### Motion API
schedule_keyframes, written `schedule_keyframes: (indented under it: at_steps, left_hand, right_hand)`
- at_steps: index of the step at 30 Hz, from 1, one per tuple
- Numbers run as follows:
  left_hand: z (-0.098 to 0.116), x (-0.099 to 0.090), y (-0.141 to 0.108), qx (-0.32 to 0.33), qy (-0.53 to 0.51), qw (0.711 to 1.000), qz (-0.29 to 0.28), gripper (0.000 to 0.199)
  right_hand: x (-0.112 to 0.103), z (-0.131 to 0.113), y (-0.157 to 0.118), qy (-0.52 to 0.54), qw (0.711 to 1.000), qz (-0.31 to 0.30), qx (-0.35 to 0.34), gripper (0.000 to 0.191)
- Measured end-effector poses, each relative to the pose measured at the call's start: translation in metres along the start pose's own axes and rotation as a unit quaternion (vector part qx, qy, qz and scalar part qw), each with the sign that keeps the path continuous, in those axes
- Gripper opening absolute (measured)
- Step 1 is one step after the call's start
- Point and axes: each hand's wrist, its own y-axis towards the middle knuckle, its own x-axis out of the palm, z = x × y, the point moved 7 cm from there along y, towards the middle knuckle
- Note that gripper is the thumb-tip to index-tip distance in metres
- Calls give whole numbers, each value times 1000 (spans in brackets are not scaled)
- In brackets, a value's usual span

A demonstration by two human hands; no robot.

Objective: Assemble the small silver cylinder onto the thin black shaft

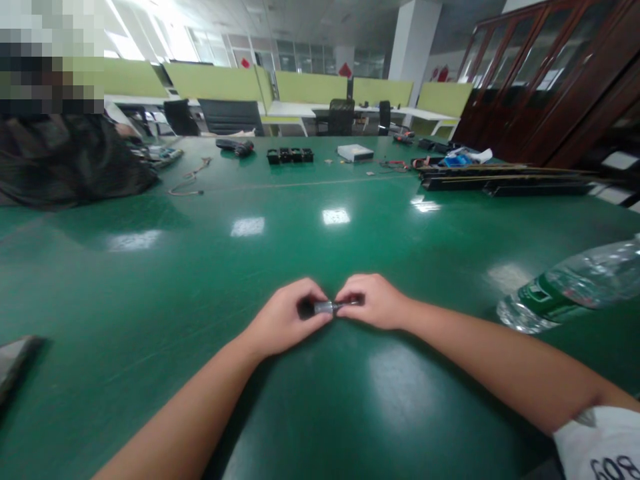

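At the green glossy tabletop's (pixel 320 257) six o'clock, the left hand (pixel 293 317) pinches a small grey cylindrical piece (pixel 323 307); the right hand (pixel 375 301) grips a thin dark piece (pixel 350 304) meeting it, possibly a shaft.

The left hand (pixel 287 317) and right hand (pixel 375 301) are partly hiding a small cylindrical piece (pixel 324 307), its detail blurring. The bottle (pixel 565 290) and white sleeve (pixel 600 437) are extending past the right edge, a flat object (pixel 15 363) and dark bag (pixel 65 157) past the left. Pixelation is masking the upper-left corner.
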Motion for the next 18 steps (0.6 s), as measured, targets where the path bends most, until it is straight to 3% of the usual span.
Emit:
schedule_keyframes:
  at_steps: [6,18]
  left_hand:
    - [-4,3,-1,-28,8,1000,-12,20]
    - [-3,3,0,-18,8,1000,-9,17]
  right_hand:
    - [1,-4,-1,-6,999,-12,-30,15]
    - [1,-5,-1,-6,999,-10,-35,12]
